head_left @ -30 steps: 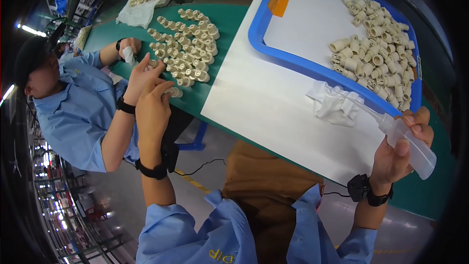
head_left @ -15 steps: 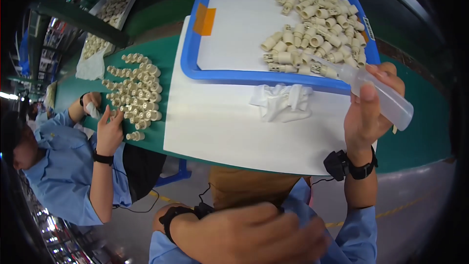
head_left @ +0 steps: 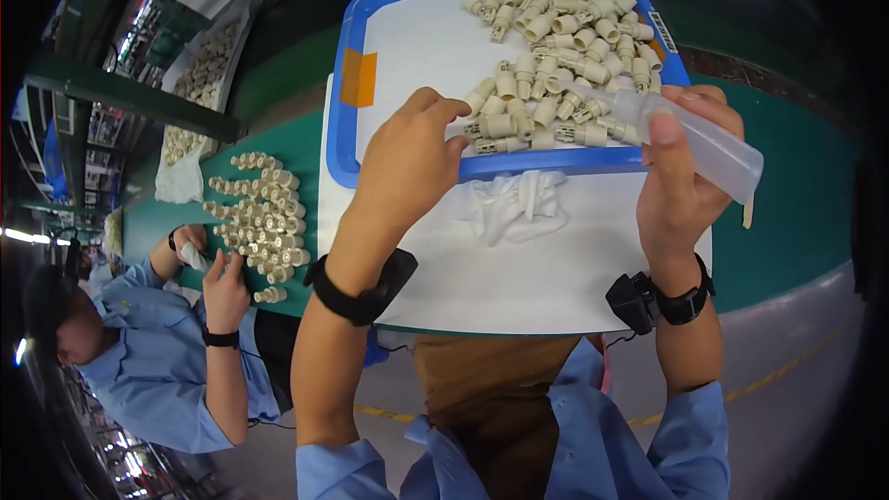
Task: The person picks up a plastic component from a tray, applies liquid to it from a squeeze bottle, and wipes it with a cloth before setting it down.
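Observation:
My right hand (head_left: pixel 685 162) is wrapped round a translucent plastic squeeze bottle (head_left: pixel 718 153), tilted so its narrow tip points left over the blue tray (head_left: pixel 344 134). Many cream cylindrical plastic parts (head_left: pixel 556 23), some with slotted metal ends, lie heaped in the tray's right side. Over the tray's near rim reaches my left hand (head_left: pixel 407 153), thumb and forefinger apart, with nothing seen between them. The closest cream parts (head_left: pixel 500 125) lie just right of its fingertips.
A crumpled white cloth (head_left: pixel 519 208) rests on the white sheet (head_left: pixel 556 287) in front of the tray. To the left, another person's hands (head_left: pixel 222 292) work beside rows of upright cream parts (head_left: pixel 264 213) on the green table (head_left: pixel 787 213). Farther back is a bin of similar parts (head_left: pixel 208 79).
My left hand has come up from near my lap to the tray's near edge. My right hand still grips the bottle over the parts. The whole view has shifted slightly.

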Demonstrator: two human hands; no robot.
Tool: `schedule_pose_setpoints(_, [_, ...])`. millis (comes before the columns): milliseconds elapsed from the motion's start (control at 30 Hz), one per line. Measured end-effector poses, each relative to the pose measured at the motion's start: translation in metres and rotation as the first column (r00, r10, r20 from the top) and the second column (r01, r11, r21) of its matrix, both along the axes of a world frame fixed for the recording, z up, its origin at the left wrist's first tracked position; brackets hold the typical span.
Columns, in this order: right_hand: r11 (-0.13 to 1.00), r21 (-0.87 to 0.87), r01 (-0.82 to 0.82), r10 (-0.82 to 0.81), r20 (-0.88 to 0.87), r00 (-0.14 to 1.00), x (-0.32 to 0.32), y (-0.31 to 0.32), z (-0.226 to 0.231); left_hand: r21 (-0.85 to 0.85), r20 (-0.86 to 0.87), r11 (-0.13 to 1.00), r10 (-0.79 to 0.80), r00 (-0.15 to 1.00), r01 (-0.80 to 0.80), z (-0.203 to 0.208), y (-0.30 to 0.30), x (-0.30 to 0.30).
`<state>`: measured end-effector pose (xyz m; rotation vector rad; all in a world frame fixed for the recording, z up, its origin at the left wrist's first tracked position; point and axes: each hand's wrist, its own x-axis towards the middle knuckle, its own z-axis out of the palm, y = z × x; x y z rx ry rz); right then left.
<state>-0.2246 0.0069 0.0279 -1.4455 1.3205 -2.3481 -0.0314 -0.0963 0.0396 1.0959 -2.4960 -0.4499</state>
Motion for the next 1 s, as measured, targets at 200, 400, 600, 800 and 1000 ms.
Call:
schedule_pose_setpoints(200, [0.998,-0.008,-0.055,0.055,-0.005,0.998,0.001,0.0,-0.001,0.081,-0.083,0.996,-0.034,0.996,0.041,-0.023,-0.012,-0.011])
schedule_pose_setpoints(400, [0.998,0.009,-0.069,0.069,-0.038,0.997,0.003,0.0,-0.003,0.15,-0.195,0.981,0.149,0.969,-0.121,-0.002,0.009,0.0])
schedule_pose_setpoints(600, [0.961,0.033,-0.273,0.275,-0.098,0.956,0.013,0.01,-0.006,-0.092,-0.491,0.953,0.208,0.846,-0.288,-0.009,0.067,0.039])
schedule_pose_setpoints(800, [0.829,0.056,-0.556,0.559,-0.081,0.825,0.037,0.026,-0.002,-0.226,-0.564,0.862,0.264,0.782,-0.454,-0.048,0.103,0.057])
schedule_pose_setpoints(1000, [0.77,0.125,-0.626,0.638,-0.18,0.749,0.04,0.026,-0.007,-0.342,-0.506,0.828,0.236,0.829,-0.445,-0.06,0.113,0.051])
